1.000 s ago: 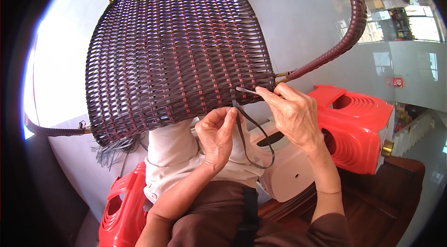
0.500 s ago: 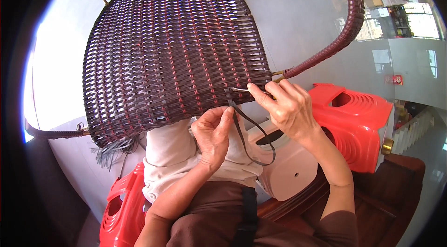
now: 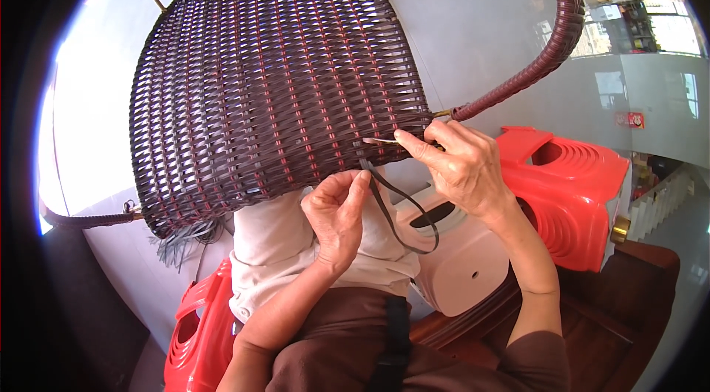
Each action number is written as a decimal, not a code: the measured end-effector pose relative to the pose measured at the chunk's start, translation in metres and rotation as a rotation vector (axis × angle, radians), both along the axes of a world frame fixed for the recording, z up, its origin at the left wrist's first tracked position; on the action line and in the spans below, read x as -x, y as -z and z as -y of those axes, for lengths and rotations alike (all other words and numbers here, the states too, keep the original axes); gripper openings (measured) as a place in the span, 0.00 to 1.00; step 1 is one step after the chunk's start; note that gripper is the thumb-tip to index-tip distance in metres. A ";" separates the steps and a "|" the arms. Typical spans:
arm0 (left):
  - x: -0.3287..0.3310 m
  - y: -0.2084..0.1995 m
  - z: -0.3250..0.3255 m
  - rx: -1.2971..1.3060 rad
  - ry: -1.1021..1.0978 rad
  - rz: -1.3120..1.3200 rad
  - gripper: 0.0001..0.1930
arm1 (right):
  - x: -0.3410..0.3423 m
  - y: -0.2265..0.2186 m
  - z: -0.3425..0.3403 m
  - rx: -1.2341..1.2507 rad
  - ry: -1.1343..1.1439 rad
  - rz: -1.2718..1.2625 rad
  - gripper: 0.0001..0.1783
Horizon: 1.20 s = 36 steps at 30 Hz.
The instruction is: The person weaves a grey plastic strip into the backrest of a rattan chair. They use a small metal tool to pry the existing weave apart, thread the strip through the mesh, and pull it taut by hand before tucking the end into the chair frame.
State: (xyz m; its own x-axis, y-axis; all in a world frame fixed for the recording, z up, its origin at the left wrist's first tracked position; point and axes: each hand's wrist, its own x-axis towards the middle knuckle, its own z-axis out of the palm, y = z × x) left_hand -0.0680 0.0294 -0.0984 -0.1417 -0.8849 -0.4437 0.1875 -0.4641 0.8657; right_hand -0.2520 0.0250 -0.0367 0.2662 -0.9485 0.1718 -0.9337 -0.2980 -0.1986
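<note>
A woven chair seat or back [image 3: 274, 74] of dark brown and reddish strips rests across my lap. Close to its near right edge, my left hand [image 3: 336, 207] is closed in a pinch on a dark flat weaving strip [image 3: 386, 207]. The strip comes out of the weave and hangs in a loop beside the fingers. My right hand [image 3: 466, 166] is wrapped round a thin metal tool [image 3: 379, 141], whose tip lies at the weave above the left fingertips. Most of the tool is hidden in the hand, so its exact kind cannot be told.
A wrapped armrest [image 3: 555, 44] curves up at the right; another [image 3: 89, 220] is at the left. Red plastic stools stand at the right [image 3: 569, 196] and lower left [image 3: 203, 333], a pale stool [image 3: 466, 274] between. Loose strip ends [image 3: 181, 244] hang below the left corner.
The woven piece has shifted slightly in view. My hands keep nearly the same positions and grips, and the hanging loop has swung up a little.
</note>
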 end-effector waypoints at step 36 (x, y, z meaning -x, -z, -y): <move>-0.002 -0.006 -0.001 -0.113 -0.066 -0.111 0.09 | 0.008 0.006 0.026 -0.101 -0.120 0.197 0.15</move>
State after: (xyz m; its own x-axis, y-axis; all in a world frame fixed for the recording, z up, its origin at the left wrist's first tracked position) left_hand -0.0660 0.0304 -0.0924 -0.1386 -0.8394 -0.5255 0.3127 -0.5406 0.7810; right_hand -0.2596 -0.0006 -0.0431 0.3487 -0.9271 0.1375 -0.8333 -0.3738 -0.4073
